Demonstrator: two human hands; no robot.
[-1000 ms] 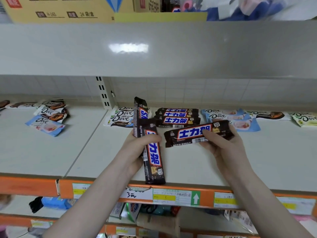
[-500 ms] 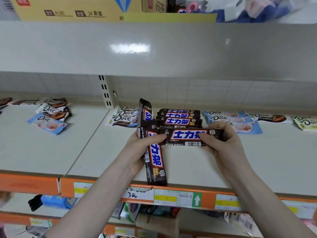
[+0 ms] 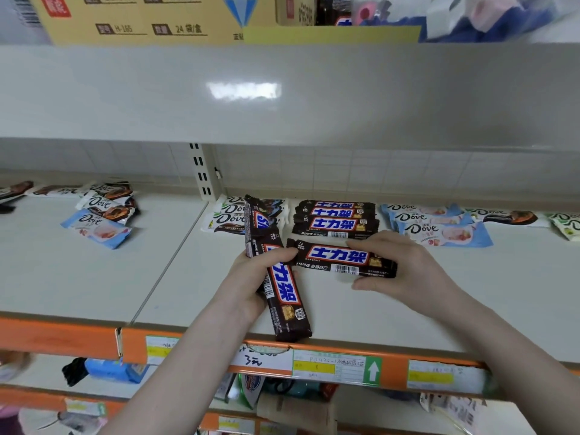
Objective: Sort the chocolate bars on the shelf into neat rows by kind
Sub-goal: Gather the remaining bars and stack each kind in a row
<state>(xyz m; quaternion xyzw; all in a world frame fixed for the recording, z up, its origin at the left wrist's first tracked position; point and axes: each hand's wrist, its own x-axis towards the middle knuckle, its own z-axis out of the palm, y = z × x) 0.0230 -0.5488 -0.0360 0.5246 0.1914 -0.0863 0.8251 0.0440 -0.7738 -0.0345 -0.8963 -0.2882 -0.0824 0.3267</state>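
Note:
My left hand (image 3: 251, 277) grips two dark Snickers bars (image 3: 284, 296) held lengthwise, one reaching to the shelf's front edge. My right hand (image 3: 405, 271) pinches the right end of another Snickers bar (image 3: 340, 257) that lies crosswise on the shelf (image 3: 408, 315), just in front of a stack of Snickers bars (image 3: 335, 219) at the back. White Dove bars (image 3: 227, 216) lie left of the stack, partly hidden by the held bars. Blue Dove bars (image 3: 436, 226) lie to its right.
On the left shelf section lies a loose heap of Dove bars (image 3: 103, 211). More Dove bars (image 3: 508, 215) sit at the far right. An orange price rail (image 3: 392, 368) runs along the shelf front. A grey shelf (image 3: 282, 89) with cardboard boxes hangs overhead.
My right hand has lowered its Snickers bar and levelled it on the shelf in front of the stack. My left hand keeps hold of its two bars.

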